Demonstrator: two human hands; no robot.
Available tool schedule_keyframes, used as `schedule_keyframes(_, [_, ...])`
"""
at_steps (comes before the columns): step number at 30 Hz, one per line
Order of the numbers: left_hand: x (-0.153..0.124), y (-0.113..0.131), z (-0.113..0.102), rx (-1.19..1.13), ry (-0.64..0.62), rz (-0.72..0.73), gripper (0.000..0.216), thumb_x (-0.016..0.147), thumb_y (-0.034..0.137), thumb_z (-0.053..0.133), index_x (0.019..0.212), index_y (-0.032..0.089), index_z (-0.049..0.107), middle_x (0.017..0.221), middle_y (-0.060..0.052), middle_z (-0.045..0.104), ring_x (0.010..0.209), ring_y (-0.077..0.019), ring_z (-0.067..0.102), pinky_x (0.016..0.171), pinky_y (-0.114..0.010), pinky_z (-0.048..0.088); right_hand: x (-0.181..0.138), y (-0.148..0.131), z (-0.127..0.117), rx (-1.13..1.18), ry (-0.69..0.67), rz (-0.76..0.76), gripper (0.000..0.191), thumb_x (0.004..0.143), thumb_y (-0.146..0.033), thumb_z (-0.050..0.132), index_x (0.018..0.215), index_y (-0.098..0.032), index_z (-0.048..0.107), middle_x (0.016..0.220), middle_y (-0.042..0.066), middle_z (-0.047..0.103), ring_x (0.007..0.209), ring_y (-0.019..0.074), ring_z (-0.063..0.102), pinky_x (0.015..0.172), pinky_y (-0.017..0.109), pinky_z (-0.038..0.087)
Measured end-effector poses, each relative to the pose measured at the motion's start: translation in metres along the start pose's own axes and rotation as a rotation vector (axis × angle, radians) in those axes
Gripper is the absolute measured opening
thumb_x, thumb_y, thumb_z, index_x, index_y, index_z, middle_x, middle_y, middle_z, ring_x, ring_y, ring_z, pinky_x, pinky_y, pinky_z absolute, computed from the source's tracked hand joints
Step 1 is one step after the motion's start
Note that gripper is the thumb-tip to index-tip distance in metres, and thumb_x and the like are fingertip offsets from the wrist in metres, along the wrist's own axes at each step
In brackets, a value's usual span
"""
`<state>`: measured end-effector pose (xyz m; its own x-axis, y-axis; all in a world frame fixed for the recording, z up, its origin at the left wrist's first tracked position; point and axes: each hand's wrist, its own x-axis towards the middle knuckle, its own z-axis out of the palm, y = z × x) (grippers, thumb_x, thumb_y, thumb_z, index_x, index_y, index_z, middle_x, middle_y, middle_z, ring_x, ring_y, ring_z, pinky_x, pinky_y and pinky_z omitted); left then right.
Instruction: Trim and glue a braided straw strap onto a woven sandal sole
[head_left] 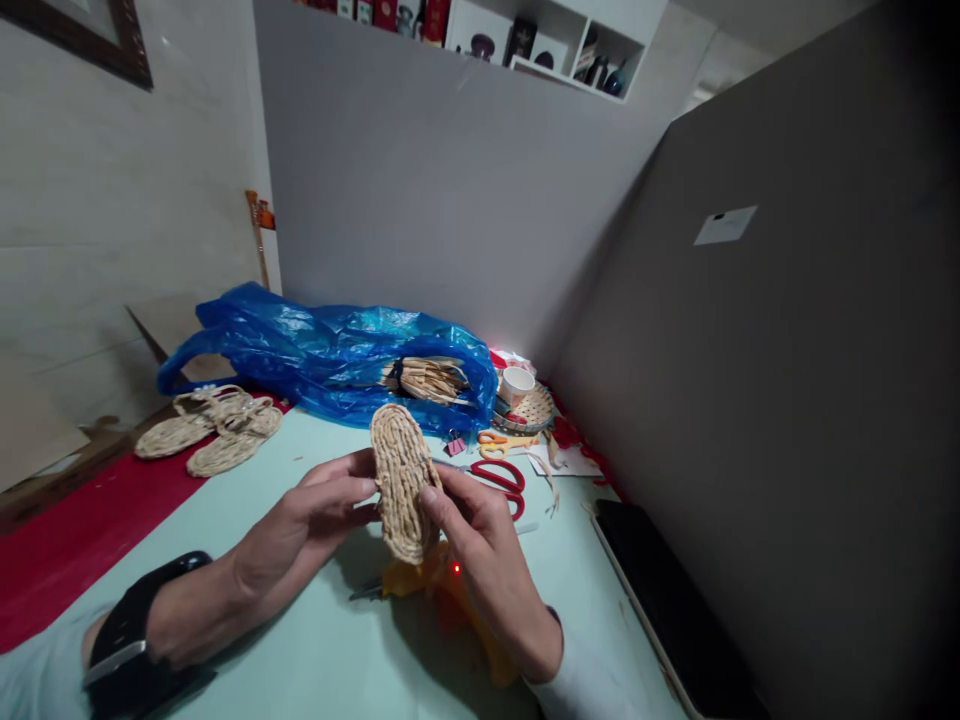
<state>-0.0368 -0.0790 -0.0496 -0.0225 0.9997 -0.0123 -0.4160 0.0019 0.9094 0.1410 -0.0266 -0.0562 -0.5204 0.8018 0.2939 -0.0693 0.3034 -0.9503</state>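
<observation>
Black wristband [124, 640] rings the left wrist; the left hand [322, 510] curls against the left edge of a braided straw sole [401, 480], while the right hand [480, 525] pinches its other edge, thumb on the ridged face; the sole is held upright above the pale-green surface [300, 650], probably to keep that face in view; red-handled scissors [517, 474] lie just beyond, conveniently near; straw sandals [232, 450] rest farther left; behind, a blue plastic bag [322, 350] seemingly keeps tied straw [431, 380] together.
</observation>
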Motion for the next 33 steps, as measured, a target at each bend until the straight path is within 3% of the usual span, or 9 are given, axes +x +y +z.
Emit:
schedule_keyframes(5, [-0.003,-0.006,0.008,-0.072,0.085,0.036,0.032,0.079,0.036,0.082,0.107,0.022,0.082,0.122,-0.008,0.081,0.117,-0.0326,0.07,0.094,-0.036,0.056,-0.006,0.004,0.006,-0.133,0.057,-0.047,0.025,0.1,-0.03,0.056,0.109,-0.019,0.076,0.103,0.007,0.077,0.095,0.0248,0.069,0.085,0.037,0.051])
schedule_keyframes(11, [-0.002,-0.008,0.008,-0.087,0.118,-0.04,0.023,0.083,0.027,0.084,0.103,0.015,0.081,0.104,-0.01,0.084,0.101,-0.0293,0.076,0.081,-0.031,0.06,-0.011,0.0,0.007,-0.262,-0.01,-0.112,0.021,0.101,-0.028,0.056,0.106,-0.018,0.074,0.102,0.008,0.077,0.094,0.0231,0.07,0.085,0.035,0.051])
schedule_keyframes(18, [0.004,-0.009,0.007,-0.103,0.14,-0.132,0.025,0.081,0.02,0.085,0.105,0.018,0.081,0.102,-0.009,0.085,0.099,-0.0295,0.078,0.081,-0.032,0.062,-0.01,0.004,0.003,-0.306,0.13,-0.172,0.029,0.101,-0.023,0.056,0.129,-0.02,0.061,0.094,0.003,0.072,0.082,0.0172,0.068,0.076,0.029,0.053])
schedule_keyframes(24, [0.006,-0.017,0.001,-0.128,0.258,-0.26,0.02,0.071,0.025,0.095,0.088,0.022,0.084,0.088,-0.004,0.085,0.093,-0.0264,0.08,0.078,-0.027,0.064,-0.012,0.016,0.003,-0.37,0.077,-0.154,0.015,0.1,-0.019,0.061,0.113,-0.024,0.065,0.093,-0.001,0.071,0.082,0.014,0.069,0.072,0.024,0.055])
schedule_keyframes(29, [0.008,-0.019,-0.006,-0.103,0.172,-0.321,0.017,0.076,0.026,0.091,0.092,0.022,0.085,0.089,-0.005,0.085,0.092,-0.0262,0.08,0.073,-0.024,0.063,-0.014,0.026,0.004,-0.473,0.094,-0.137,0.017,0.097,-0.016,0.061,0.11,-0.026,0.064,0.088,-0.002,0.069,0.078,0.0144,0.069,0.062,0.023,0.054])
schedule_keyframes(33, [0.007,-0.024,-0.009,-0.076,0.126,-0.303,0.019,0.083,0.026,0.086,0.1,0.018,0.085,0.099,-0.01,0.085,0.098,-0.029,0.079,0.083,-0.03,0.063,-0.015,0.026,0.012,-0.437,0.154,-0.062,0.015,0.094,-0.015,0.058,0.103,-0.024,0.067,0.085,-0.001,0.069,0.075,0.0151,0.068,0.059,0.024,0.051])
